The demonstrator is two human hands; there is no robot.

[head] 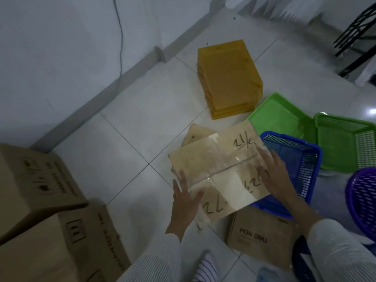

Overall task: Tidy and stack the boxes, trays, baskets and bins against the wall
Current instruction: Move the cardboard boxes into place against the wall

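A tan cardboard box (215, 157) with clear tape and handwritten numbers is held over the white tile floor. My left hand (186, 202) grips its near left corner, and my right hand (273, 171) presses on its right side. A blue mesh basket (295, 157) sits just right of it, partly under the box. Beyond lie a green tray (282, 117) and a green mesh basket (345, 143). A stack of yellow trays (228, 78) stands upside down farther off, near the wall.
Two large cardboard boxes (38, 192) are stacked at the left against the wall (61, 58). A brown printed box (262, 239) lies under my right arm. A purple basket (364, 198) is at the right edge. A black rack (358, 35) stands at the far right.
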